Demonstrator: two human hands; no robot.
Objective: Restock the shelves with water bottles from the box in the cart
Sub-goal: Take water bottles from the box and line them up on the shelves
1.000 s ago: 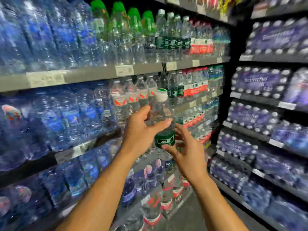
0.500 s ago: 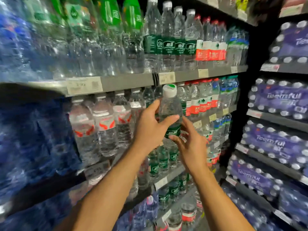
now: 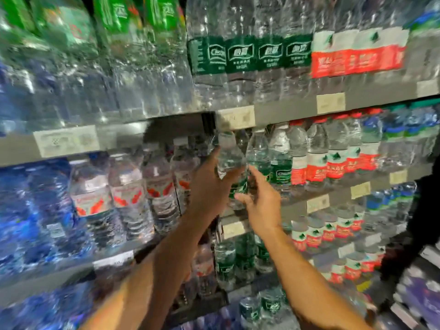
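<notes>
My left hand point(image 3: 207, 184) grips a clear water bottle with a dark green label point(image 3: 229, 158), holding it up at the front of the middle shelf point(image 3: 295, 206), just under the upper shelf's edge. My right hand point(image 3: 262, 206) is beside it with fingers spread, its fingertips at the bottle's lower part and label. Right of it a row of similar green-label bottles point(image 3: 282, 163) stands on that shelf. The cart and box are out of view. The picture is blurred by motion.
Red-label bottles point(image 3: 333, 163) fill the shelf to the right, and clear bottles with red-white labels point(image 3: 126, 196) stand to the left. Large bottles line the upper shelf point(image 3: 238, 67). Blue packs point(image 3: 31, 210) sit far left. Lower shelves hold more bottles.
The view has closed in on the shelves. Both hands have carried the green-label bottle up and forward, from the open aisle into the front of the middle shelf.
</notes>
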